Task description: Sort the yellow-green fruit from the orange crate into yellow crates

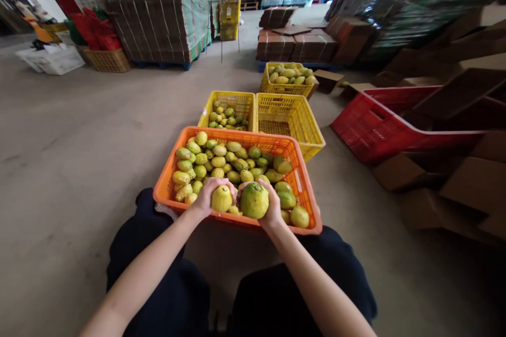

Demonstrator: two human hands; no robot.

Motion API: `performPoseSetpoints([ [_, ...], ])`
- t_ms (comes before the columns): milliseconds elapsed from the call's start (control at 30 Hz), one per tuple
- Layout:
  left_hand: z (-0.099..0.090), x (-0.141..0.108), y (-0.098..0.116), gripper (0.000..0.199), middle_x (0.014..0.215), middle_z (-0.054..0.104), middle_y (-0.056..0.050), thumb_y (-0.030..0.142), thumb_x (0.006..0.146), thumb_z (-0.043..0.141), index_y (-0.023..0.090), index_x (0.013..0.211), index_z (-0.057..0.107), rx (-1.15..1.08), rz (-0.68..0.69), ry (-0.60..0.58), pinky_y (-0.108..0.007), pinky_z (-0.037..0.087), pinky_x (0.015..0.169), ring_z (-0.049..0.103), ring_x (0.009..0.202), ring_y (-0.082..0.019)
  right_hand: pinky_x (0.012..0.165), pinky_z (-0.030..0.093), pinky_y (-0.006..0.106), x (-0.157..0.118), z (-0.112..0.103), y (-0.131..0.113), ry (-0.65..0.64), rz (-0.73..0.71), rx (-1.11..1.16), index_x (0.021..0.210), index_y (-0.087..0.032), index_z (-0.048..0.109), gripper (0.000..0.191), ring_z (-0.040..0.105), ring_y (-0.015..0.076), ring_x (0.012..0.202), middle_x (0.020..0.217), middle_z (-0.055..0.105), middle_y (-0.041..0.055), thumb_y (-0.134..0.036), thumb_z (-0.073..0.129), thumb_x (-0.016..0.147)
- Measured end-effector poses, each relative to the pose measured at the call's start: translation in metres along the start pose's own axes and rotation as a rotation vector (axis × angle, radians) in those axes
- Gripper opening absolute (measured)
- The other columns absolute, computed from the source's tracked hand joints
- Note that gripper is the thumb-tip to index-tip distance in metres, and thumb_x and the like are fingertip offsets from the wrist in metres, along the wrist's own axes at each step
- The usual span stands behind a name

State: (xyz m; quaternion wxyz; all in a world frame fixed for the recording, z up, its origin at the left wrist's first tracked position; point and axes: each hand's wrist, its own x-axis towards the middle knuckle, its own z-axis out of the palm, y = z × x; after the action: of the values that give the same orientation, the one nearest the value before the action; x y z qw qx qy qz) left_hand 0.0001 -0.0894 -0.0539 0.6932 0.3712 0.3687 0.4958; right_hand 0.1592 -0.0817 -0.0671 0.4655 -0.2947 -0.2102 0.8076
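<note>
Holding a yellow fruit (221, 198) in the left hand (207, 198) and a bigger, greener fruit (254, 200) in the right hand (273, 204), clasping each from the side, near each other above the near part of an orange crate (168, 179). Cannot tell any contact between the two hands. Having in this crate many more yellow and green fruits (219, 161). Can see further a grey concrete floor (79, 131) with dark stains, and on it three yellow crates (290, 105), two with fruits inside. Can see to the right a red crate (367, 131) among brown cardboard boxes (472, 184), and deeper in the room, at left, a tall strapped stack (146, 5) on a blue pallet (160, 65)
</note>
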Motion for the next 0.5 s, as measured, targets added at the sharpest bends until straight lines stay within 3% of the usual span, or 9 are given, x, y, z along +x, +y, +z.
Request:
performPoseSetpoints([
  [300, 0.003, -0.002, 0.003, 0.036, 0.054, 0.06, -0.007, 0.047, 0.066, 0.067, 0.014, 0.055, 0.062, -0.139, -0.094, 0.057, -0.026, 0.047, 0.053, 0.066, 0.065, -0.023, 0.059, 0.061, 0.038, 0.0, 0.0, 0.001, 0.086, -0.001, 0.006, 0.083, -0.018, 0.068, 0.031, 0.072, 0.0273, 0.07, 0.066, 0.072, 0.0055, -0.047, 0.067, 0.073],
  [500, 0.006, 0.005, 0.01, 0.021, 0.07, 0.065, -0.005, 0.035, 0.082, 0.06, 0.014, 0.08, 0.062, -0.45, -0.25, 0.394, -0.028, 0.055, 0.056, 0.065, 0.064, -0.018, 0.051, 0.057, 0.03, 0.007, 0.0, 0.001, 0.198, -0.019, 0.148, 0.093, -0.02, 0.065, 0.027, 0.072, 0.0234, 0.07, 0.075, 0.074, 0.0041, -0.045, 0.061, 0.083],
])
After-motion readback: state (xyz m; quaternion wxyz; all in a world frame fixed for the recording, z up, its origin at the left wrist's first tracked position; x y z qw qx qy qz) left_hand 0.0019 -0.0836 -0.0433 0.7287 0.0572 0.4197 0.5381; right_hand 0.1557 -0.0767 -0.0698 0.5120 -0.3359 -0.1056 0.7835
